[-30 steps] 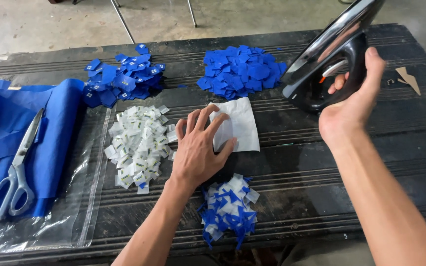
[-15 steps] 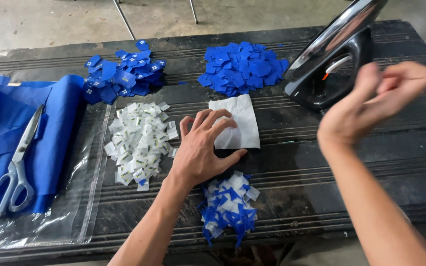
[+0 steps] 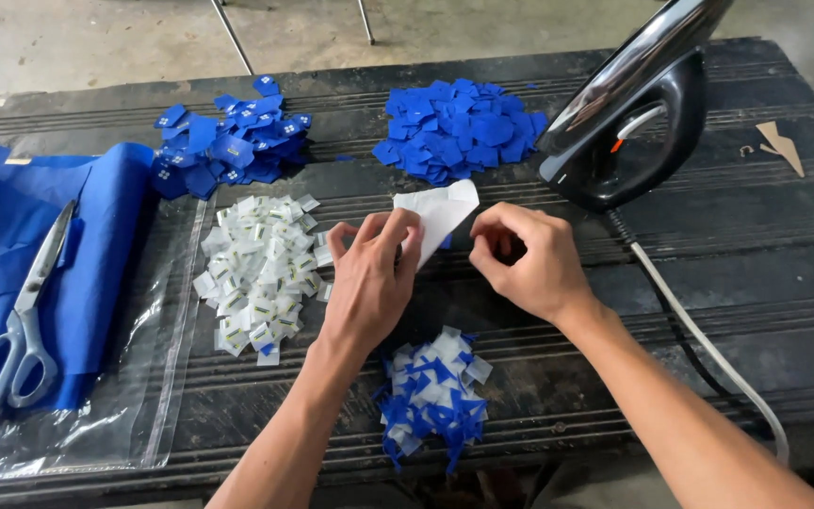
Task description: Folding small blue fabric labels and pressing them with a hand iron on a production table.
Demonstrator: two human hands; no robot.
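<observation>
Pinching a white paper sheet point(image 3: 445, 209) at its near edge, the left hand point(image 3: 369, 283) had fingers closed on the sheet and lifted one side off the tabletop point(image 3: 708, 273). Right hand point(image 3: 525, 259): curled narrow just beside the sheet, fingertips drawn together; whether it gripped anything could not be told.

Items outward from the hands, as they lay:
- Pile of mixed white-and-blue pieces point(image 3: 433, 396), near edge, between the forearms; apparently finished work, modest in number.
- Pile of small white squares point(image 3: 258, 275), left of the left hand; large, seemingly unused stock.
- Pile of blue squares with white marks point(image 3: 228, 146), far left.
- Pile of plain blue squares point(image 3: 459, 129), far centre.
- Black iron point(image 3: 628, 118), stood on its heel at the right, cord trailing to the near edge.
- Scissors point(image 3: 21, 316) on folded blue cloth point(image 3: 96, 245), over a clear plastic bag point(image 3: 157, 396).

Judgement: the work looked early, most stock remaining.
</observation>
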